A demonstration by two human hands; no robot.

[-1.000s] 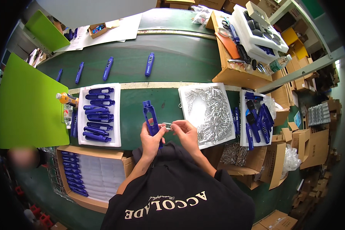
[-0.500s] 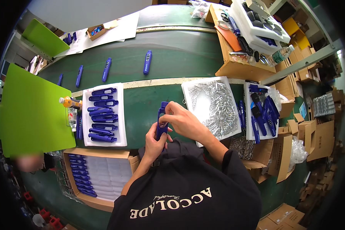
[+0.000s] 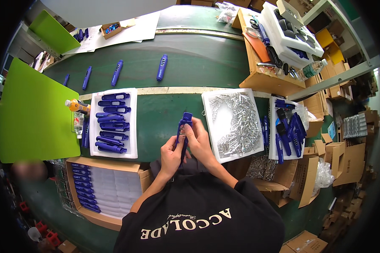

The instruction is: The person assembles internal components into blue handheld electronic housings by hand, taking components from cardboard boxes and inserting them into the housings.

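Observation:
A blue, slotted plastic casing (image 3: 186,118) is held upright in front of my chest. My left hand (image 3: 170,155) wraps round its lower part. My right hand (image 3: 199,142) grips its upper right side, thumb at the slot, where something shiny shows; whether it is a separate metal piece I cannot tell. To the right lies a white tray (image 3: 220,155) of small shiny metal parts (image 3: 245,122). On the left, a white foam tray (image 3: 131,122) bears several similar blue casings (image 3: 114,126).
Blue casings (image 3: 161,67) lie spaced along the green belt (image 3: 202,63). A foam tray (image 3: 272,145) of blue and black parts stands at right, near a wooden stand (image 3: 261,80). Bottles (image 3: 78,106) stand by a green panel (image 3: 38,114). Below is a carton (image 3: 105,164) with blue casings.
My right hand has come down from above the casing to its right side, with the thumb now at the slot. The casing's top leans slightly further right. The whole view has shifted a little.

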